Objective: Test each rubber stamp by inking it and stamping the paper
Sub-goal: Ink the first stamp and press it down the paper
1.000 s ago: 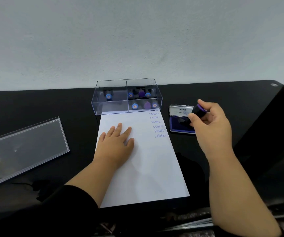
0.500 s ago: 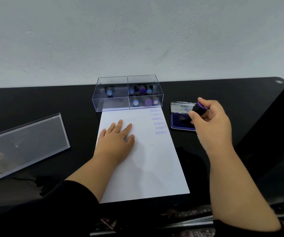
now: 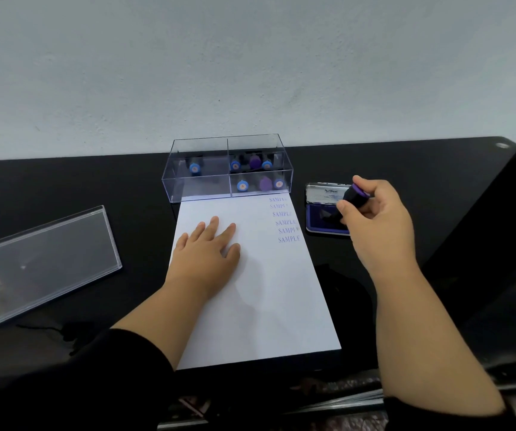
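A white paper sheet (image 3: 269,293) lies on the black table, with several blue "SAMPLE" prints down its upper right edge. My left hand (image 3: 207,250) rests flat on the sheet, fingers straight. My right hand (image 3: 374,219) grips a black stamp with a purple cap (image 3: 354,197), tilted down onto the open blue ink pad (image 3: 322,217) to the right of the paper. Behind the paper stands a clear plastic box (image 3: 200,188) with a divider; one blue-capped stamp sits in its left part and several blue- and purple-capped stamps in its right part.
The box's clear lid (image 3: 42,259) lies on the table at the left. A grey wall rises behind the table. A dark object stands at the far right edge (image 3: 499,244). The table's front edge runs along the bottom.
My hands have barely shifted; the right hand keeps the stamp on the ink pad and the left stays on the paper. The camera view has tilted slightly.
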### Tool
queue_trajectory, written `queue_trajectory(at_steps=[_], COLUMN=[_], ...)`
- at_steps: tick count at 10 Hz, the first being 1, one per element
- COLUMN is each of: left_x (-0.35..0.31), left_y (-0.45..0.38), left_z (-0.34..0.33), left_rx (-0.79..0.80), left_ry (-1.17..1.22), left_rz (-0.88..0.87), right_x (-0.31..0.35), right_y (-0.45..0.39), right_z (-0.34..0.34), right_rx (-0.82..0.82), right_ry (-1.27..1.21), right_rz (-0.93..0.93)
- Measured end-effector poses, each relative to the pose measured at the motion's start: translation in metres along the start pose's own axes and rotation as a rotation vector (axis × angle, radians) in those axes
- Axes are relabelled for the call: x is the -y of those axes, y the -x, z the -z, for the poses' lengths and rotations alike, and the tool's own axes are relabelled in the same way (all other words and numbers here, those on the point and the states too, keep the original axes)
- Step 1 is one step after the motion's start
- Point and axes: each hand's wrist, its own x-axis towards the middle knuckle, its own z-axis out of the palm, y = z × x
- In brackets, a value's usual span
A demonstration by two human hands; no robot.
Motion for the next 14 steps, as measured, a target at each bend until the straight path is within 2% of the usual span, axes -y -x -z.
queue_trajectory(at_steps=[7, 10, 14], left_x=[0.0, 0.001, 0.003], left_y=[0.0, 0.0, -0.002], left_z=[0.0, -0.001, -0.002], left_rx=[0.0, -0.013, -0.01], left_ry=[0.011, 0.017, 0.006], left_rz=[-0.003, -0.008, -0.016], right_x=[-0.004, -0.017, -0.031], right_y=[-0.003, -0.023, -0.034], right_z=[-0.002, -0.005, -0.013], right_rx=[-0.004, 0.041, 0.084], right_ry=[0.08, 0.404, 0.511], right_rz=[0.01, 0.095, 0.087])
